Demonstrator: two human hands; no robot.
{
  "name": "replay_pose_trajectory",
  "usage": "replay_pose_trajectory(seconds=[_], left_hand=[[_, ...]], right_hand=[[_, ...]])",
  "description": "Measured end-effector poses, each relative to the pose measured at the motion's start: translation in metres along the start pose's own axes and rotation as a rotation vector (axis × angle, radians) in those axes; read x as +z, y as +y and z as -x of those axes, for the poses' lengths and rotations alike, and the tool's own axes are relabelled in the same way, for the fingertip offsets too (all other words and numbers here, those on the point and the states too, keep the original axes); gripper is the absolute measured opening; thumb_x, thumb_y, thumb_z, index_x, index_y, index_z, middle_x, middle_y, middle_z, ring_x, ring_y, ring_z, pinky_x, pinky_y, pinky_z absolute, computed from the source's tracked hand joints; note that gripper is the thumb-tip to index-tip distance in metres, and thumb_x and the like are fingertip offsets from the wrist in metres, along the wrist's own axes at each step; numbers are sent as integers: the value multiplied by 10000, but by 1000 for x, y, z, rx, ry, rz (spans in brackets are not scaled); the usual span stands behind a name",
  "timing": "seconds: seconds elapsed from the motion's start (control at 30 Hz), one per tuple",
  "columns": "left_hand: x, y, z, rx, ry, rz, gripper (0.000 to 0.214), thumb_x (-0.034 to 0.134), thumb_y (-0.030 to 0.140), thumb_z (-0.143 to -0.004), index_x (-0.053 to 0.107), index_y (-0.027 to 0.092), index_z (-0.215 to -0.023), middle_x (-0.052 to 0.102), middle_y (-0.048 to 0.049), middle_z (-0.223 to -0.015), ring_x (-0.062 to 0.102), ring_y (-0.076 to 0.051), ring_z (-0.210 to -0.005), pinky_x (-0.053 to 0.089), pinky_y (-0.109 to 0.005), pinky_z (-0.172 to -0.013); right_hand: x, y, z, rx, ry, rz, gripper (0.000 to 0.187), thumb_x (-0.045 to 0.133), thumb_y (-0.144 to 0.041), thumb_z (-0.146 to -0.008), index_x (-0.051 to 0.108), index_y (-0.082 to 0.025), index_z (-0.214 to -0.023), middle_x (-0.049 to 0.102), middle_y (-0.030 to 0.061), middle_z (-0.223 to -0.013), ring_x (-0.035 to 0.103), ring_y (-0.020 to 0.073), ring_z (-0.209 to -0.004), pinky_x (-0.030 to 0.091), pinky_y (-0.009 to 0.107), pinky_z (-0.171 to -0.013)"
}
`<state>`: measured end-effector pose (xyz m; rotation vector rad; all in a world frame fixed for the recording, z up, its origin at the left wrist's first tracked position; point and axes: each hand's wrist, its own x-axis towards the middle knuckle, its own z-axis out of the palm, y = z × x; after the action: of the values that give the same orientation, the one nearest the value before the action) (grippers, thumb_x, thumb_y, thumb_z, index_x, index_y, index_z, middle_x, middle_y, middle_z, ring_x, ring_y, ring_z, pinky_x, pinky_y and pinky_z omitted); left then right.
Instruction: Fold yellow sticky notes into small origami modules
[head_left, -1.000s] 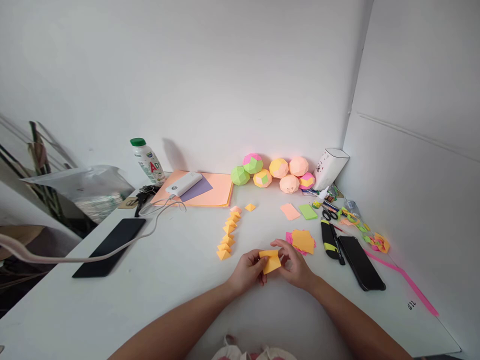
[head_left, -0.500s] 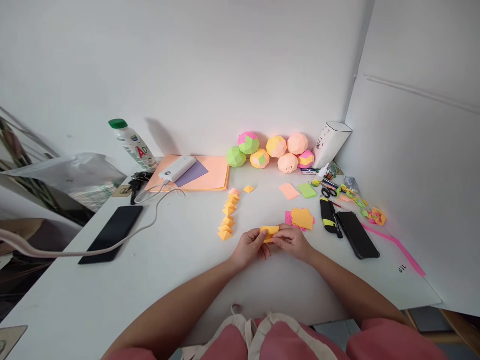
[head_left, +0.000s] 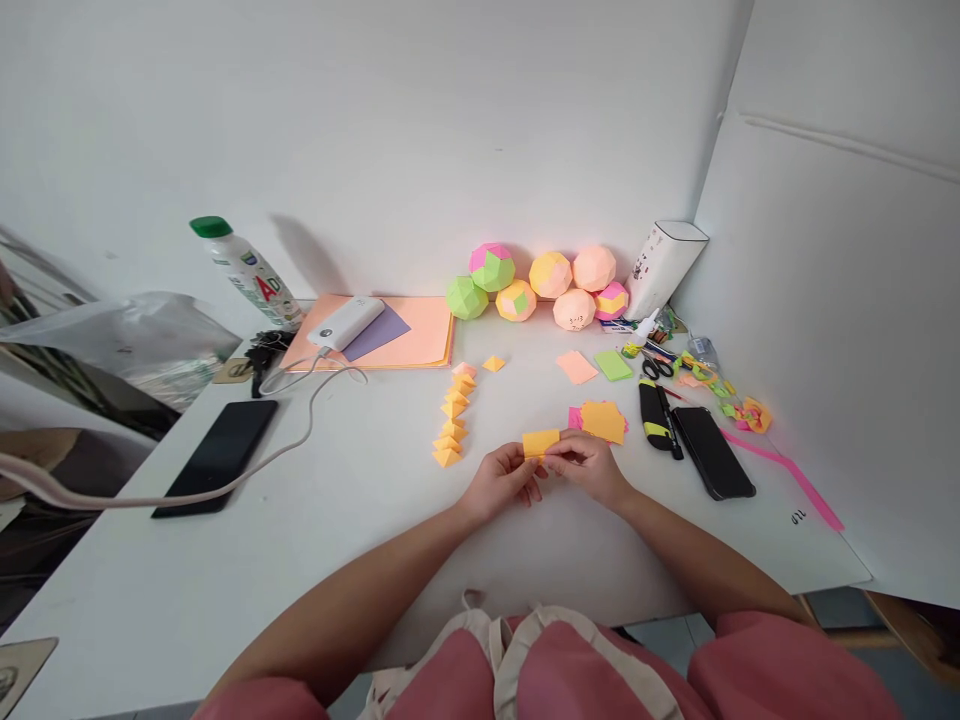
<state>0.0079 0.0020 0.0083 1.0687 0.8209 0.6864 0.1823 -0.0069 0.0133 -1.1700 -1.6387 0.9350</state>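
Note:
A small piece of yellow-orange paper (head_left: 541, 443) is pinched between both hands above the table. My left hand (head_left: 501, 478) grips its left edge, and my right hand (head_left: 589, 466) has hold of the right edge. Just beyond my right hand lies a stack of orange paper pieces (head_left: 604, 422) with pink ones (head_left: 575, 418) beneath. To the left of my hands runs a column of folded orange paper units (head_left: 450, 430), with one more orange unit (head_left: 493, 364) apart from it. Peach paper pieces (head_left: 577, 367) and green paper pieces (head_left: 614, 366) lie farther back.
Several faceted paper balls (head_left: 551, 275) line the wall. On the right are scissors (head_left: 658, 368), a yellow-black cutter (head_left: 655, 415) and a phone (head_left: 712, 452). Leftward are another phone (head_left: 217, 455), a white power bank (head_left: 346, 323) with its cable (head_left: 311, 420), and a bottle (head_left: 251, 272).
The yellow-orange paper has tilted up, showing more of its flat face, and the fingers have shifted along its lower edge. The whole view has moved slightly.

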Motion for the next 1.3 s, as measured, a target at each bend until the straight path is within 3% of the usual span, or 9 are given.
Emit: replay_pose_trajectory(seconds=[0.53, 1.1, 1.2, 1.3], left_hand=[[-1, -2, -1, 8, -34, -3, 365, 582, 496, -754, 514, 138, -784, 673, -58, -775, 584, -97, -494, 462, -228, -464], [-3, -5, -2, 14, -52, -12, 361, 586, 488, -753, 551, 133, -809, 682, -85, -858, 594, -96, -502, 466, -223, -474], [-3, -6, -2, 8, -57, 7, 370, 588, 490, -750, 555, 130, -825, 684, -88, -859, 590, -92, -494, 459, -216, -469], [-3, -5, -1, 5, -49, 23, 378, 592, 498, -743, 547, 132, -823, 689, -84, -849, 588, -90, -488, 456, -211, -465]], right_hand=[[-1, -6, 0, -82, 0, 77, 125, 637, -267, -747, 649, -174, -664, 556, 17, -603, 479, 116, -567, 383, 243, -491], [0, -4, 1, -17, -32, 11, 142, 613, -262, -772, 611, -178, -657, 555, 3, -576, 510, 120, -547, 422, 262, -508], [0, -2, 2, 83, -16, -91, 92, 612, -269, -772, 572, -186, -773, 561, -13, -628, 540, 110, -538, 459, 264, -530], [0, 1, 2, 215, 4, -239, 302, 629, -298, -761, 465, -220, -1003, 570, -36, -697, 566, 106, -543, 491, 267, -544]])
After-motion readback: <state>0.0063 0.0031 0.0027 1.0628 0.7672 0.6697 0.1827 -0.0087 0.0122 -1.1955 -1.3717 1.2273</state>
